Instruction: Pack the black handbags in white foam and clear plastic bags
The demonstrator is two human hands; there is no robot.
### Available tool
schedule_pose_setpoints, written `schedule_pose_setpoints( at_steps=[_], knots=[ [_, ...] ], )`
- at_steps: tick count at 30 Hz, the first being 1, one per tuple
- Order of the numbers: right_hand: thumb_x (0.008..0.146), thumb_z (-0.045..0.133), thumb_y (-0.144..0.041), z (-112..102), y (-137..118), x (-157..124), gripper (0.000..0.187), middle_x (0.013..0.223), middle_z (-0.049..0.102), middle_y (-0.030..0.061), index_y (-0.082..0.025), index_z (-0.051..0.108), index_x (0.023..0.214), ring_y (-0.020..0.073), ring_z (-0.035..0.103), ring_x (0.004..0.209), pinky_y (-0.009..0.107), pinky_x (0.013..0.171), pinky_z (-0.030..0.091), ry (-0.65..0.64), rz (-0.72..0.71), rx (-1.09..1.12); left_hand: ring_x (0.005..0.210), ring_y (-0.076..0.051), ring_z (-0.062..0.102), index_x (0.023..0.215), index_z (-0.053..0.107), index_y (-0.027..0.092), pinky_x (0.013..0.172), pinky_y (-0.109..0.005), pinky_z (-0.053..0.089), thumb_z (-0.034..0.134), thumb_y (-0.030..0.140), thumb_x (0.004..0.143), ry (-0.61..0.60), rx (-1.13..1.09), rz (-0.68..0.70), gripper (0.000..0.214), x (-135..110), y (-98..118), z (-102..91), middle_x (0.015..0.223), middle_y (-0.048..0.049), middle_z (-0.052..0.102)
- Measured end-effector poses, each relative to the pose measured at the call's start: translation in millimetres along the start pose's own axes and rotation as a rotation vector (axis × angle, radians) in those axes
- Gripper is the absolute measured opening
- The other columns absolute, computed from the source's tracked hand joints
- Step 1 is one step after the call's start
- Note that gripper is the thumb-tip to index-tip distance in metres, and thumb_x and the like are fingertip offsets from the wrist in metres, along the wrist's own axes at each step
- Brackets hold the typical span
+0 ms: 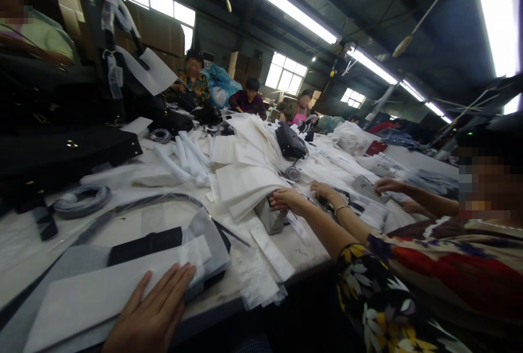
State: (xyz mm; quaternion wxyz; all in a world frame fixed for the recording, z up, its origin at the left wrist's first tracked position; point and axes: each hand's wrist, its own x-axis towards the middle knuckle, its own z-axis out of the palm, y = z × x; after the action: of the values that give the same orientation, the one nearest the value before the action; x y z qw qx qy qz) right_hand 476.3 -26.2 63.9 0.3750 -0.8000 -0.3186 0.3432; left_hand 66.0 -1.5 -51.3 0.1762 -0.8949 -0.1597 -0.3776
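Note:
My left hand (151, 309) lies flat and open at the lower left, its fingers spread over a folded white sheet (93, 290). Beneath and behind this sheet show a grey translucent wrap and a black strap-like piece (147, 245). A clear packet (196, 255) lies by my fingertips. Behind them arches a long strap in clear plastic (163, 199). I see no right hand of mine; the hands at the right appear to be co-workers'.
A co-worker's hand (288, 200) touches a grey item (272, 217) beside stacked white sheets (249, 181). Small clear bags (259, 282) hang over the table edge. Black handbags (69, 148) fill the left side, near a coiled wrapped strap (81, 200). Several people work farther back.

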Motion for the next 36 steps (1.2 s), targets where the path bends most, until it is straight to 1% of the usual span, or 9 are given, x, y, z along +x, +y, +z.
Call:
schedule_pose_setpoints(
  at_steps=[5,9,13,16,20,23,29,33,36],
  knots=[
    [0.097,0.062,-0.029,-7,-5,1,0.019,0.097,0.067,0.0039,-0.012,0.063,0.106,0.0134,0.066,0.076,0.028,0.066,0.058,-0.094,0.159,0.100,0.113,-0.022,0.066,0.132,0.059,0.015,0.125,-0.046,0.012,0.038,0.018,0.094,-0.031,-0.013,-0.021,0.043,-4,0,1.8,0.134,-0.0061,0.063],
    [0.097,0.062,-0.024,-11,-15,-2,0.013,0.090,0.067,0.0020,-0.011,0.064,0.100,0.0108,0.065,0.070,0.024,0.061,0.057,-0.083,0.218,0.174,0.114,-0.023,0.066,0.134,0.057,0.013,0.124,-0.046,0.013,0.039,0.020,0.095,-0.032,-0.012,-0.011,0.044,-6,-1,3.1,0.136,-0.0069,0.062],
    [0.092,0.066,-0.015,-23,-25,-25,0.010,0.075,0.069,0.0025,-0.010,0.065,0.084,0.0065,0.063,0.060,0.014,0.057,0.054,-0.019,0.177,0.284,0.114,-0.022,0.066,0.136,0.055,0.015,0.124,-0.045,0.013,0.040,0.020,0.095,-0.026,-0.033,-0.009,0.044,-7,-2,3.5,0.136,-0.0066,0.062],
    [0.087,0.073,-0.015,-31,-23,-55,0.009,0.078,0.072,0.0055,-0.011,0.067,0.081,0.0078,0.066,0.063,0.015,0.060,0.056,0.014,0.139,0.350,0.115,-0.022,0.065,0.138,0.053,0.017,0.124,-0.045,0.014,0.039,0.020,0.095,-0.031,-0.055,-0.036,0.045,-8,-1,3.6,0.137,-0.0065,0.062],
    [0.080,0.079,-0.020,-29,4,-96,0.013,0.084,0.074,0.0076,-0.012,0.069,0.083,0.0117,0.069,0.067,0.019,0.060,0.057,0.062,0.143,0.392,0.115,-0.022,0.065,0.143,0.048,0.018,0.124,-0.045,0.015,0.041,0.021,0.095,-0.043,-0.079,-0.062,0.049,-8,0,4.3,0.136,-0.0066,0.062],
    [0.075,0.082,-0.026,-19,34,-111,0.019,0.084,0.073,0.0065,-0.014,0.069,0.083,0.0107,0.067,0.067,0.019,0.060,0.056,0.133,0.137,0.424,0.115,-0.023,0.065,0.144,0.047,0.016,0.124,-0.046,0.014,0.041,0.022,0.095,-0.053,-0.079,-0.047,0.049,-9,0,4.5,0.138,-0.0078,0.060],
    [0.066,0.084,-0.041,6,75,-102,0.034,0.086,0.073,0.0061,-0.016,0.069,0.082,0.0102,0.064,0.065,0.020,0.059,0.052,0.275,0.043,0.455,0.115,-0.023,0.065,0.145,0.046,0.016,0.123,-0.046,0.017,0.039,0.023,0.097,-0.065,-0.075,-0.067,0.049,-10,2,3.4,0.137,-0.0067,0.061],
    [0.062,0.082,-0.051,20,94,-88,0.041,0.077,0.071,0.0058,-0.015,0.068,0.078,0.0116,0.061,0.061,0.021,0.055,0.047,0.363,-0.070,0.373,0.117,-0.024,0.064,0.147,0.044,0.017,0.123,-0.047,0.016,0.038,0.022,0.096,-0.088,-0.085,-0.077,0.051,-10,2,2.0,0.140,-0.0060,0.058],
    [0.063,0.080,-0.053,22,104,-89,0.042,0.072,0.070,0.0053,-0.015,0.069,0.078,0.0139,0.059,0.058,0.024,0.054,0.046,0.411,-0.170,0.277,0.116,-0.023,0.065,0.146,0.044,0.016,0.124,-0.046,0.016,0.039,0.020,0.096,-0.073,-0.087,-0.052,0.051,-9,1,-0.3,0.139,-0.0059,0.059]
  ],
)
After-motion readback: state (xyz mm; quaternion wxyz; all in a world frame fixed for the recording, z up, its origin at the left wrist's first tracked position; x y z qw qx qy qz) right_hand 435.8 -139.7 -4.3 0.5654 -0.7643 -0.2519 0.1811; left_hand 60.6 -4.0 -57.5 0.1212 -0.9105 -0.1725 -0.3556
